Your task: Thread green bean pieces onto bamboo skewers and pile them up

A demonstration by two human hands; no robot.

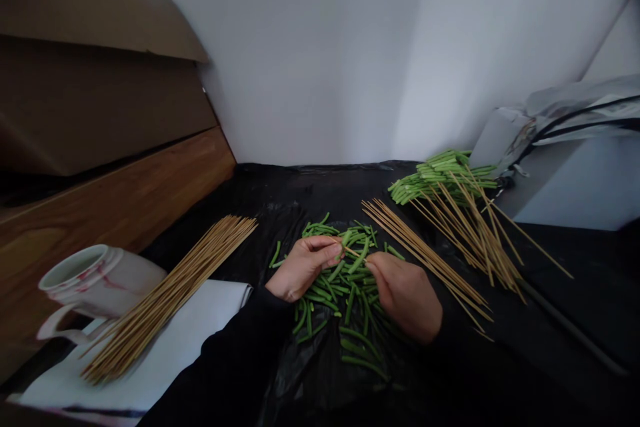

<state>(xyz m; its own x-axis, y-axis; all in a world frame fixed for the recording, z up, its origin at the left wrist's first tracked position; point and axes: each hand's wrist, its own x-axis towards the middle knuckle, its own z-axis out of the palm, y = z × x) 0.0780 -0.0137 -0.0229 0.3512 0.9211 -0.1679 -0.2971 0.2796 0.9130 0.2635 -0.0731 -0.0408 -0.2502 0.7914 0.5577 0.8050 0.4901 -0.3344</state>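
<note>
Over a loose heap of cut green beans (325,290), my left hand (307,263) pinches a short green bean piece (346,238) between thumb and forefinger. My right hand (407,293) is closed around a thin bamboo skewer (354,252), whose visible length runs across to the left fingertips. Another bean piece (361,257) lies across the line of the skewer; whether it is threaded on it I cannot tell. The rest of the skewer is hidden by the right fingers.
Bare skewers (420,250) lie right of the heap, with more scattered skewers (475,240) beside stacked green beans (440,177). At left, a skewer bundle (175,293) rests on white paper (200,320) against a tipped mug (120,280). Black plastic sheeting (280,190) covers the surface.
</note>
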